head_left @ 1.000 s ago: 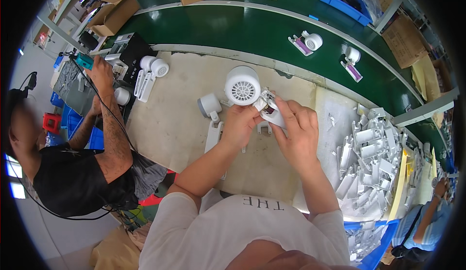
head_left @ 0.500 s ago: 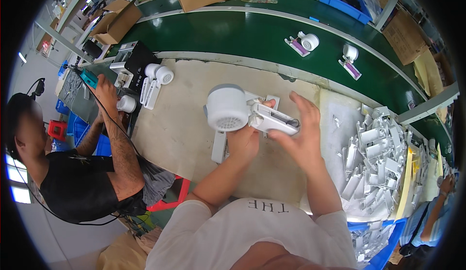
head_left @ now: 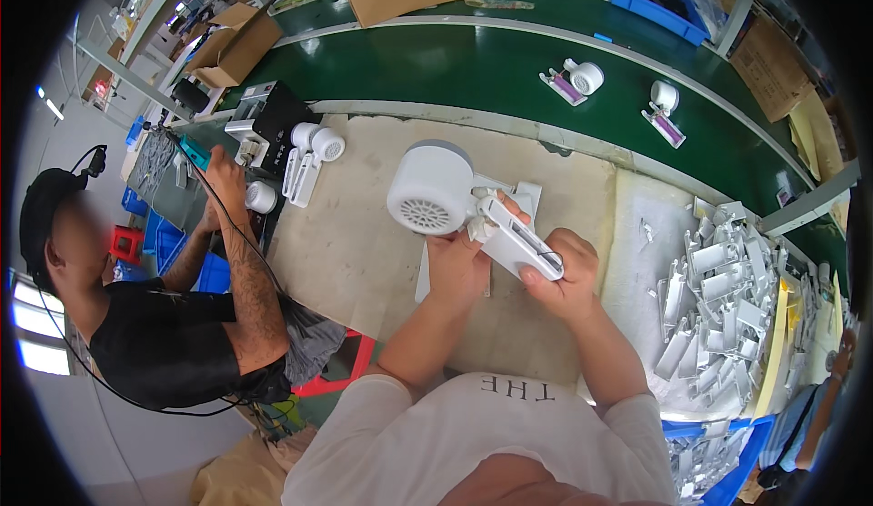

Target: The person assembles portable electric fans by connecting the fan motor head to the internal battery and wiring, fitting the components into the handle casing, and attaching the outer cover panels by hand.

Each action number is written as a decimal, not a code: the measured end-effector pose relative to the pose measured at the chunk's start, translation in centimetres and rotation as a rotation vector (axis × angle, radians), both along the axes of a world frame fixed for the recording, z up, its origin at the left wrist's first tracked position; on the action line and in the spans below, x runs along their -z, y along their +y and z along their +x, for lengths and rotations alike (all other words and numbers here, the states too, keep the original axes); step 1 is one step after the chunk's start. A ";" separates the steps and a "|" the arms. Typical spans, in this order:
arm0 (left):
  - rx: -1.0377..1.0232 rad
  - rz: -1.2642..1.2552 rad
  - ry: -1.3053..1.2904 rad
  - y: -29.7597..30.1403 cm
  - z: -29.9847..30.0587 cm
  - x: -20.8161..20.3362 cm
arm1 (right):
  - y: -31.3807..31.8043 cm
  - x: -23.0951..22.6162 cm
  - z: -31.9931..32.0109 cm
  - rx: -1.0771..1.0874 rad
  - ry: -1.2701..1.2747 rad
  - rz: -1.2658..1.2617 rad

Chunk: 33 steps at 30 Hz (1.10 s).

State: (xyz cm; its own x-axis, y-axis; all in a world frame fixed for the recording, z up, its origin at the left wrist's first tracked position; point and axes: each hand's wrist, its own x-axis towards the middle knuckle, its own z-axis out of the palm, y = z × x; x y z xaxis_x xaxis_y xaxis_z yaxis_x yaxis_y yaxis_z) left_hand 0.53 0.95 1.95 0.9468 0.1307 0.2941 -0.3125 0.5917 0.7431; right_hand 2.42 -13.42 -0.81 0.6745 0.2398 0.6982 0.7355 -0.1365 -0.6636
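Above the table I hold a white handheld device with a drum-shaped head (head_left: 436, 179), slotted like a grille on its underside. Its slim handle (head_left: 516, 256) points down to the right, with a long slot and a dark line, perhaps a wire, near its end. My left hand (head_left: 457, 270) is closed around the joint where head and handle meet. My right hand (head_left: 571, 274) grips the handle's far end, thumb on the near side. Beneath the device lie flat white pieces (head_left: 422, 279), partly hidden by it and my hands.
A heap of white plastic parts (head_left: 714, 297) covers the table's right side, above a blue bin (head_left: 741, 470). Similar devices stand at the left (head_left: 314, 147) and on the green belt (head_left: 582, 79). A co-worker (head_left: 173, 342) holds a teal tool (head_left: 194, 151) beside a black machine (head_left: 273, 115).
My right hand, fingers spread beside the handle before, has closed onto its end. The handle now tilts more steeply downward. The whole view has shifted slightly.
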 end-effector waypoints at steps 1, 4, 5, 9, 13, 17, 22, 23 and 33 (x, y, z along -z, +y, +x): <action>-0.026 0.011 0.011 0.5 0.3 0.4 | 0.3 0.1 0.0 -0.002 0.003 -0.002; -0.083 0.145 0.062 3.6 1.0 0.7 | 1.6 -0.9 -0.4 -0.116 0.448 -0.220; -0.117 0.248 0.062 5.6 1.6 1.3 | 1.6 -0.1 0.1 -0.121 0.449 -0.226; -0.252 0.204 0.178 14.0 3.6 1.6 | 0.1 2.1 4.6 -0.160 0.307 -0.488; -0.117 -0.172 -0.117 14.6 4.2 1.7 | 1.7 0.1 4.7 -0.259 0.523 -0.241; 0.080 -0.223 -0.110 13.7 5.1 2.0 | 3.6 -0.5 4.4 -0.358 0.418 -0.181; 0.115 -0.185 -0.090 13.8 5.2 3.2 | 5.7 -2.1 4.2 -0.402 0.393 -0.096; 0.128 -0.150 -0.103 13.8 5.3 3.4 | 6.1 -2.5 4.3 -0.410 0.370 -0.099; 0.228 0.281 0.068 13.2 4.3 0.5 | 7.1 -1.4 5.5 -0.431 0.421 -0.051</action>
State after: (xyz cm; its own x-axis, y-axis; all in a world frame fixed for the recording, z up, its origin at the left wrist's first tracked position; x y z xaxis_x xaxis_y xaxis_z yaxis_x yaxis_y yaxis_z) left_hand 4.79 14.14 1.48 0.9610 -0.1625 0.2237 -0.1404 0.4103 0.9011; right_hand 7.93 -6.32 0.60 0.7249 0.5793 0.3727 0.4069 0.0765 -0.9103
